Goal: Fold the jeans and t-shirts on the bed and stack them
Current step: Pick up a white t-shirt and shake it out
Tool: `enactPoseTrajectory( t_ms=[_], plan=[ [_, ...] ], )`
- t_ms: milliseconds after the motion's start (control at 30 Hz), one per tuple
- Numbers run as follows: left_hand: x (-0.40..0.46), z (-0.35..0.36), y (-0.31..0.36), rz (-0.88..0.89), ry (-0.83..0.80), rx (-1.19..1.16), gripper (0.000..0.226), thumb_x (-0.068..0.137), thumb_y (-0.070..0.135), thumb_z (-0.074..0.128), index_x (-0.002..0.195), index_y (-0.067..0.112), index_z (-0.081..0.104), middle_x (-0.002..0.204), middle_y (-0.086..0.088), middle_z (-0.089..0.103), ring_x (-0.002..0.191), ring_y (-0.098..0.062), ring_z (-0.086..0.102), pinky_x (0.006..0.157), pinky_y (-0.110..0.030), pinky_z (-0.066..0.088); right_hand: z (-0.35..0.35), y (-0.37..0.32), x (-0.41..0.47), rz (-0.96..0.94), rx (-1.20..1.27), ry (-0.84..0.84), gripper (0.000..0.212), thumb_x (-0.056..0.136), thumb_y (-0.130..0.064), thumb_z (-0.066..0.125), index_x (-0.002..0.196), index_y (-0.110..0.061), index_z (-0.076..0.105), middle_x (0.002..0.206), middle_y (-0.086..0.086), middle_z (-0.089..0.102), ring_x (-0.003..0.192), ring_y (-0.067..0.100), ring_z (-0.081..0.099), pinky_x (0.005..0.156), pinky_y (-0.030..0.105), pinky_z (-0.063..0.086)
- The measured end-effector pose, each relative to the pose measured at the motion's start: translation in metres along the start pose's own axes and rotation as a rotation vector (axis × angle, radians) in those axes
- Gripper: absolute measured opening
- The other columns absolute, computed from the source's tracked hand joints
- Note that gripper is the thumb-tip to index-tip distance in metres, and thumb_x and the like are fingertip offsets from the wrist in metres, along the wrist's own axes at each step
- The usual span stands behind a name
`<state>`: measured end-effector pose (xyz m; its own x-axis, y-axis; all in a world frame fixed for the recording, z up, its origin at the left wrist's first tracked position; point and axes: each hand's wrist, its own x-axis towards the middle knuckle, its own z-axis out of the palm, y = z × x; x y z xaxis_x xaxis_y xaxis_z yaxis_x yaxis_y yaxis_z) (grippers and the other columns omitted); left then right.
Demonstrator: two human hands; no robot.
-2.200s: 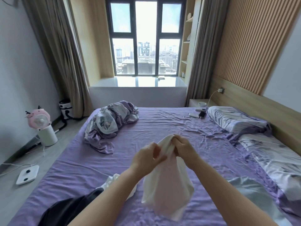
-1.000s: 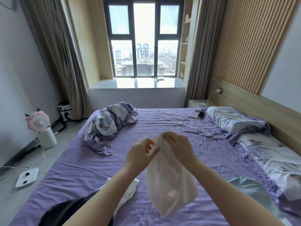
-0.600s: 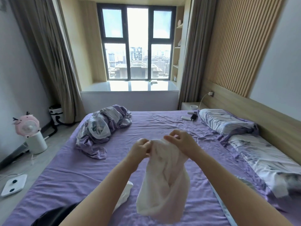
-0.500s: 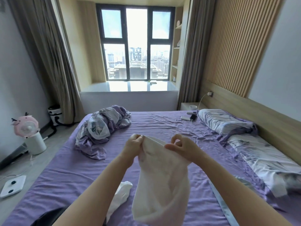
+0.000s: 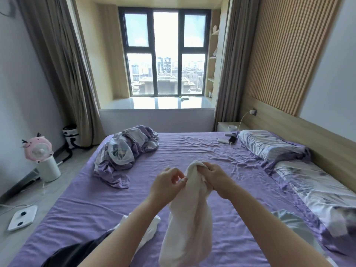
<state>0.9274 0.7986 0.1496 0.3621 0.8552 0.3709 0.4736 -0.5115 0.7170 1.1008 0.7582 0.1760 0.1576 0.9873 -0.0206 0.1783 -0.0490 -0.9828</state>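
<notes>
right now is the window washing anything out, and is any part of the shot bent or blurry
Head view: the window is backlit, its middle pane and the sill blown out with glare; the wide lens bows the curtains and walls at the edges; the pillow at lower right is smeared; the white t-shirt and both hands stay fairly sharp.
</notes>
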Motion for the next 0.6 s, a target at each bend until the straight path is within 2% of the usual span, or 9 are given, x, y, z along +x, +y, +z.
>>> enactPoseTrajectory(
  t_ms=[100,167,233,333,400,433,500,567,600],
  plan=[
    [-0.014,0.008,-0.004,-0.088,-0.065,-0.073,0.023,0.079,0.045,0.068,0.076,0.024,0.061,0.066,0.011,0.057,0.063,-0.005,0.052,0.064,-0.022,0.043,0.004,0.004,0.004,0.069,0.021,0.026,0.021,0.097,-0.026,0.047,0.094,-0.014,0.064,0.080,0.005,0.060,0.070,0.017,0.056,0.052,0.026,0.043],
    [-0.019,0.014,-0.004,-0.112,-0.138,-0.105,0.023,0.078,0.041,0.071,0.083,0.021,0.060,0.071,0.011,0.060,0.067,-0.007,0.055,0.067,-0.025,0.046,0.005,0.006,0.006,0.080,0.011,0.037,0.025,0.097,-0.026,0.047,0.098,-0.006,0.062,0.077,0.005,0.057,0.068,0.017,0.055,0.051,0.025,0.042],
    [-0.017,0.017,-0.005,-0.106,-0.155,-0.068,0.015,0.082,0.030,0.069,0.085,0.022,0.056,0.069,0.012,0.057,0.067,-0.010,0.054,0.064,-0.021,0.043,0.003,0.007,0.006,0.043,-0.097,0.075,0.029,0.096,-0.024,0.048,0.095,0.002,0.061,0.076,0.007,0.056,0.071,0.018,0.053,0.058,0.028,0.041],
    [-0.005,0.009,-0.009,-0.124,-0.073,-0.063,0.012,0.088,0.023,0.062,0.084,0.025,0.051,0.066,0.013,0.053,0.062,-0.012,0.051,0.053,-0.010,0.036,-0.012,0.011,0.005,-0.045,-0.528,0.122,0.036,0.094,-0.031,0.052,0.067,-0.006,0.056,0.064,0.005,0.050,0.063,0.016,0.047,0.058,0.030,0.033],
    [0.006,0.001,-0.011,-0.182,-0.008,-0.134,0.009,0.090,0.023,0.060,0.087,0.025,0.051,0.069,0.011,0.052,0.063,-0.012,0.051,0.058,-0.020,0.039,-0.023,0.015,0.002,-0.033,-0.667,0.172,0.047,0.090,-0.041,0.056,0.053,-0.017,0.040,0.052,-0.002,0.041,0.051,0.013,0.039,0.052,0.029,0.028],
    [0.011,-0.003,-0.011,-0.195,0.017,-0.167,0.008,0.091,0.022,0.059,0.089,0.025,0.052,0.070,0.010,0.052,0.064,-0.013,0.050,0.060,-0.025,0.038,-0.026,0.018,0.000,-0.035,-0.660,0.204,0.051,0.088,-0.044,0.058,0.050,-0.019,0.035,0.049,-0.003,0.036,0.048,0.012,0.036,0.050,0.030,0.025],
    [0.021,-0.012,-0.006,-0.181,0.054,-0.183,0.007,0.090,0.020,0.059,0.089,0.025,0.054,0.071,0.010,0.051,0.065,-0.012,0.048,0.063,-0.027,0.036,-0.029,0.020,-0.003,-0.052,-0.507,0.212,0.053,0.087,-0.041,0.061,0.049,-0.020,0.030,0.047,-0.005,0.030,0.047,0.012,0.030,0.049,0.029,0.023],
    [0.029,-0.021,0.001,-0.127,0.075,-0.113,0.008,0.087,0.022,0.063,0.087,0.027,0.057,0.075,0.011,0.052,0.067,-0.007,0.049,0.068,-0.025,0.037,-0.029,0.015,-0.004,-0.002,-0.221,0.149,0.040,0.089,-0.038,0.059,0.057,-0.018,0.045,0.054,-0.002,0.040,0.053,0.014,0.039,0.047,0.023,0.032],
    [0.032,-0.024,0.005,-0.099,0.053,-0.068,0.009,0.085,0.024,0.066,0.087,0.030,0.059,0.080,0.012,0.053,0.072,-0.006,0.051,0.072,-0.025,0.038,-0.028,0.011,-0.005,0.060,-0.075,0.087,0.031,0.091,-0.037,0.057,0.070,-0.013,0.059,0.063,0.003,0.051,0.059,0.016,0.049,0.050,0.023,0.042]
  ],
)
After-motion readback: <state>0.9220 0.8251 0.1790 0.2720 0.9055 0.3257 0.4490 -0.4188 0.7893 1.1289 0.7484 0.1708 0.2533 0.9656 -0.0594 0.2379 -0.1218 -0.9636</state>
